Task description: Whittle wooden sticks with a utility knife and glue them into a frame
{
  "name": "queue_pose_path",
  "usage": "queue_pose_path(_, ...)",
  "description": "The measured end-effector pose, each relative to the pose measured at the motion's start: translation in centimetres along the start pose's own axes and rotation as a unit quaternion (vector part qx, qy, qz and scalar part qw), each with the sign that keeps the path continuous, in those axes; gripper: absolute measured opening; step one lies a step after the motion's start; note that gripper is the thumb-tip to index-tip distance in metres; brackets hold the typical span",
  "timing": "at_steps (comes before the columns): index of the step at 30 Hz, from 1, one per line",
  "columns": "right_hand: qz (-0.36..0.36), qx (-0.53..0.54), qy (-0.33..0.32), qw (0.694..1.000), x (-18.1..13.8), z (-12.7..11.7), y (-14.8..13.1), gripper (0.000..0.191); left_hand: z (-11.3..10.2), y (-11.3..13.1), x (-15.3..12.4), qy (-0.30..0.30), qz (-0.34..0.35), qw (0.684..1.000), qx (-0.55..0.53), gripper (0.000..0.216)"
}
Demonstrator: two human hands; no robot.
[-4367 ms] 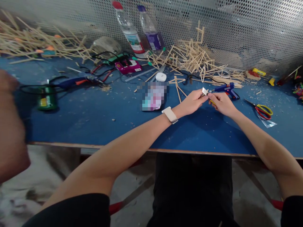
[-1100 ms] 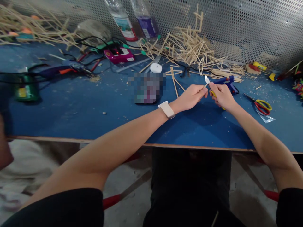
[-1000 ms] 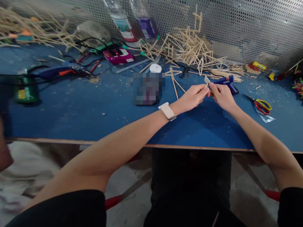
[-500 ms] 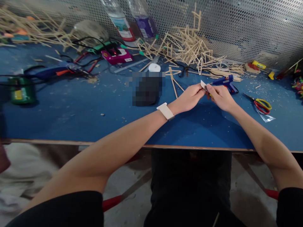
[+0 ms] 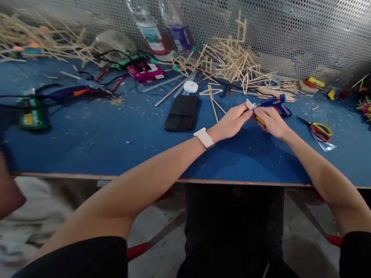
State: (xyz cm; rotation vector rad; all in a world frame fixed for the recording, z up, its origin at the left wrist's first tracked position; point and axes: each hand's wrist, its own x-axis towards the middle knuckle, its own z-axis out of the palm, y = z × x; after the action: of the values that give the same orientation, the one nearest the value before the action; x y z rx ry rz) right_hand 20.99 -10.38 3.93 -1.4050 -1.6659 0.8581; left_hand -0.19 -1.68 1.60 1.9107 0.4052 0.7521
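Observation:
My left hand (image 5: 234,120) is closed, its fingertips pinching a small white piece (image 5: 249,104) that looks like card or thin plastic. Against it, my right hand (image 5: 272,120) is curled round a yellow-handled tool (image 5: 260,120); most of that tool is hidden by the fingers, so its kind does not show. Both hands meet above the blue table. Just behind them lies a blue glue gun (image 5: 274,101). Scissors (image 5: 320,130) with red and yellow handles rest to the right, over a clear plastic triangle (image 5: 327,146).
A black phone (image 5: 182,112) and a white earbud case (image 5: 190,87) lie left of my hands. Behind are a heap of wooden sticks (image 5: 232,58), two bottles (image 5: 152,36) and a magenta power strip (image 5: 146,72). Another person's arm (image 5: 10,189) shows at the left edge.
The view has shifted slightly. My right thumb and fingers have moved a little on the tool, and more of its yellow handle shows. The white piece stays between my fingers.

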Motion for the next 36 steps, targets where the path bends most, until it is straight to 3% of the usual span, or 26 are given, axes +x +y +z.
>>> queue_pose_path(9, 0.003, 0.032, 0.01, 0.999, 0.3, 0.4, 0.6, 0.087, 0.4, 0.5, 0.2, 0.037, 0.012, 0.999, -0.013, 0.035)
queue_pose_path(14, 0.028, 0.045, 0.03, 0.998, 0.5, 1.2, 0.1, 0.085, 0.6, 1.0, 0.4, 0.066, -0.017, 0.998, -0.003, 0.034)
queue_pose_path(17, 0.052, 0.084, 0.083, 0.992, 1.0, 1.0, 0.4, 0.081, 0.5, 1.1, 0.4, 0.085, -0.029, 0.996, -0.011, 0.039)
queue_pose_path(21, 0.042, 0.112, 0.17, 0.978, 1.5, -1.2, 1.0, 0.077, 0.2, 0.3, 0.5, 0.106, -0.022, 0.994, -0.02, 0.046)
queue_pose_path(25, 0.025, 0.096, 0.083, 0.992, 1.0, -2.6, 1.0, 0.077, 0.0, -0.8, 0.7, 0.085, -0.021, 0.994, -0.059, 0.047)
queue_pose_path(29, 0.01, 0.062, -0.025, 0.998, 0.4, -1.5, 0.6, 0.075, 0.2, -1.1, 0.7, 0.06, -0.016, 0.996, -0.064, 0.037)
queue_pose_path(36, 0.03, 0.097, -0.058, 0.993, 0.4, -0.5, 0.8, 0.061, 0.1, -0.8, 0.5, 0.035, 0.0, 0.999, -0.038, 0.035)
